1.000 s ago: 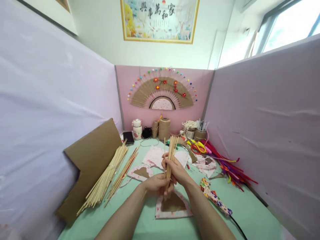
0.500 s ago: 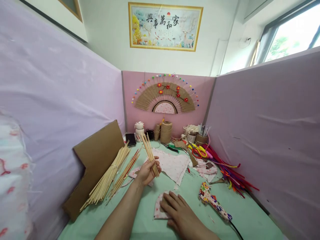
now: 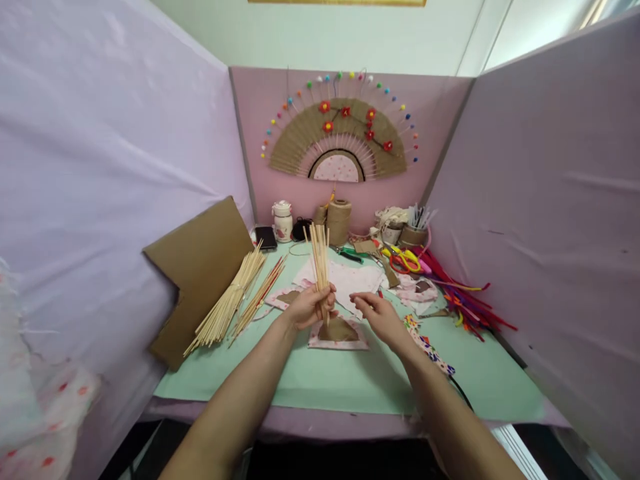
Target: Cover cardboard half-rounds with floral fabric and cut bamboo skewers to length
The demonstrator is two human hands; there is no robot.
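Observation:
My left hand is closed around an upright bundle of thin wooden sticks, which fan out a little at the top. Below it on the table lies a half-round cardboard piece edged with pink flowered fabric; the sticks' lower ends are just over it, and I cannot tell if they touch. My right hand hovers to the right of the bundle, fingers loosely bent and apart, with nothing visible in them. Behind both hands a flowered cloth is spread flat.
A big pile of sticks, some red-tipped sticks and bent cardboard are left. A patterned glue gun with a cord, scissors and pipe cleaners are right. Twine stands behind; a decorated fan hangs above.
My right hand has lifted off the half-round piece and moved up beside the sticks. The piece now shows its cardboard side. My left hand holds the bundle more upright; the view has tilted down.

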